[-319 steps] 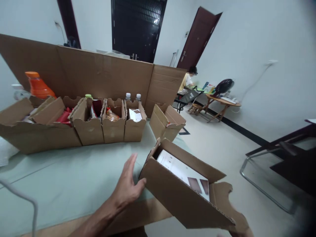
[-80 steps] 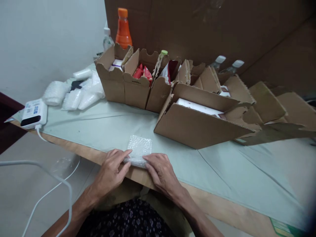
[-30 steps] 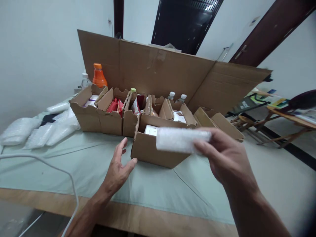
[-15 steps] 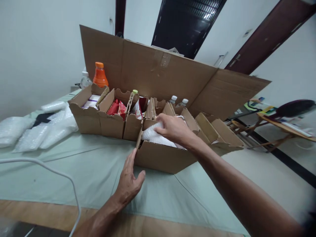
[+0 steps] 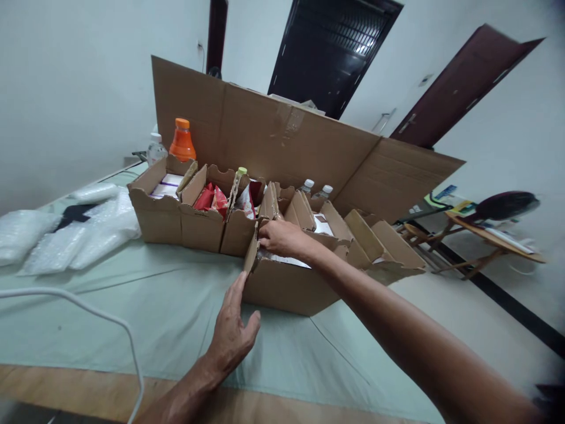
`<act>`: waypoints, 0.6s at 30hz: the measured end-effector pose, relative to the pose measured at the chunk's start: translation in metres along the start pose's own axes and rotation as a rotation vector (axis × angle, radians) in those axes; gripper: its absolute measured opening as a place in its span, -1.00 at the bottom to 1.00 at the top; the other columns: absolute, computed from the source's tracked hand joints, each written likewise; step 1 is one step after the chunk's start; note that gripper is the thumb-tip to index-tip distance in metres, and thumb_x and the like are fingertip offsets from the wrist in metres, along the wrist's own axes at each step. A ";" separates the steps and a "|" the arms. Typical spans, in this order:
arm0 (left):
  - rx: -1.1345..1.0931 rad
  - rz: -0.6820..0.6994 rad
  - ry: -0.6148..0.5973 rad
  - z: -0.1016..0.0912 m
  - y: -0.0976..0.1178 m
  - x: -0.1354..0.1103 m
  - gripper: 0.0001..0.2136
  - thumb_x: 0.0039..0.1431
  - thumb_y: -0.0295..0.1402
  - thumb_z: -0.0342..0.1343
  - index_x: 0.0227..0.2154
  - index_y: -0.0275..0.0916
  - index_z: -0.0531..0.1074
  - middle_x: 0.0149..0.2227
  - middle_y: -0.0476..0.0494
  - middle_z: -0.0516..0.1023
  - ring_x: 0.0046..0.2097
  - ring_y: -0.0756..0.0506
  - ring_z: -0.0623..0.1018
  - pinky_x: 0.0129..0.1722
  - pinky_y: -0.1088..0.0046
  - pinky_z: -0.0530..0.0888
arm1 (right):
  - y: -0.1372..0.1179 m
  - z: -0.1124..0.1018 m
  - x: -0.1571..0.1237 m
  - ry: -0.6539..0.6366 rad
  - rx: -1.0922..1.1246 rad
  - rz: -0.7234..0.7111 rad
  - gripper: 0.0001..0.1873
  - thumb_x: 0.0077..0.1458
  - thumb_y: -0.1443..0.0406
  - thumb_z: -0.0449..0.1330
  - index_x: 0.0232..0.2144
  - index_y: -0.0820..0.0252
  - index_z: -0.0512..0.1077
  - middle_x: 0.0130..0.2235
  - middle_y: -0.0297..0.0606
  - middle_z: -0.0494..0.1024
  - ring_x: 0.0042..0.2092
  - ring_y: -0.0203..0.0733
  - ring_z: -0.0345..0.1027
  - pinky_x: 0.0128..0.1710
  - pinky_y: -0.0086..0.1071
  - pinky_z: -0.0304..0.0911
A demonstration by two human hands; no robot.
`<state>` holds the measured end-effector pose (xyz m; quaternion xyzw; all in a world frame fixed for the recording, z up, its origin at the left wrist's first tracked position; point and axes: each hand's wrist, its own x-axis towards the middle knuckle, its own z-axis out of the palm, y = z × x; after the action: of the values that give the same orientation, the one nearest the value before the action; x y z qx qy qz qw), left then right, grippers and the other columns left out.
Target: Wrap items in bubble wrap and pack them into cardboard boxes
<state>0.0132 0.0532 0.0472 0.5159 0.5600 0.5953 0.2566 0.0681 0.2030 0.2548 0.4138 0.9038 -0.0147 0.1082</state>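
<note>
My left hand (image 5: 233, 324) is open. Its fingertips touch the left side of a cardboard box (image 5: 286, 288) that juts out in front of the others, and its thumb stands apart. My right hand (image 5: 280, 237) reaches over into this box with curled fingers, closed on a bubble-wrapped package (image 5: 266, 254) at its left end. Most of that package is hidden behind the hand and the box wall. White contents (image 5: 291, 261) show beside it, under my wrist.
Open cardboard bins stand in a row, one with red packets (image 5: 212, 197), one with white boxes (image 5: 166, 186). A tall cardboard panel (image 5: 265, 129) rises behind, near an orange bottle (image 5: 182, 141). Bubble-wrapped packages (image 5: 97, 235) lie left. A white cable (image 5: 110, 318) crosses the green cloth (image 5: 176, 324).
My right hand has moved left and down into the box, pushing the bubble-wrapped package lower, so less of it shows. My left hand has stayed at the box's side. The view has shifted slightly.
</note>
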 end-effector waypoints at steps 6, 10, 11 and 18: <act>-0.001 0.015 0.010 0.002 -0.002 -0.001 -0.28 0.11 -0.51 0.09 0.37 -0.14 0.13 0.38 -0.27 0.26 0.39 -0.27 0.27 0.36 0.00 0.26 | -0.007 0.007 0.003 0.052 -0.086 -0.003 -0.81 0.14 0.34 0.20 -0.30 0.23 0.63 -0.16 0.04 0.68 -0.10 0.09 0.57 -0.21 -0.24 0.36; 0.009 0.017 0.020 0.001 -0.001 -0.001 -0.29 0.12 -0.49 0.09 0.37 -0.13 0.12 0.36 -0.29 0.28 0.37 -0.29 0.30 0.33 -0.04 0.28 | 0.001 -0.003 -0.012 0.114 -0.062 -0.025 -0.80 0.20 0.23 0.21 -0.26 0.14 0.62 -0.21 -0.11 0.69 -0.15 0.02 0.56 -0.25 -0.29 0.32; 0.015 0.017 0.020 0.000 -0.001 0.000 -0.29 0.13 -0.48 0.09 0.37 -0.13 0.13 0.36 -0.29 0.28 0.36 -0.29 0.31 0.33 -0.04 0.29 | 0.006 -0.005 -0.023 0.168 -0.028 -0.022 -0.78 0.23 0.20 0.19 -0.24 0.12 0.62 -0.24 -0.17 0.69 -0.19 -0.02 0.56 -0.27 -0.30 0.31; 0.061 -0.017 0.021 -0.005 -0.001 0.000 -0.32 0.19 -0.38 0.10 0.38 -0.17 0.09 0.35 -0.35 0.27 0.36 -0.33 0.31 0.33 -0.10 0.25 | 0.062 0.068 -0.171 0.967 0.493 0.204 -0.80 0.24 0.13 0.21 -0.30 0.06 0.57 -0.36 -0.29 0.65 -0.39 -0.17 0.47 -0.29 -0.28 0.36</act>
<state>0.0086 0.0521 0.0466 0.5125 0.5850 0.5811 0.2397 0.2357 0.1085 0.2280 0.4721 0.7756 -0.0238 -0.4184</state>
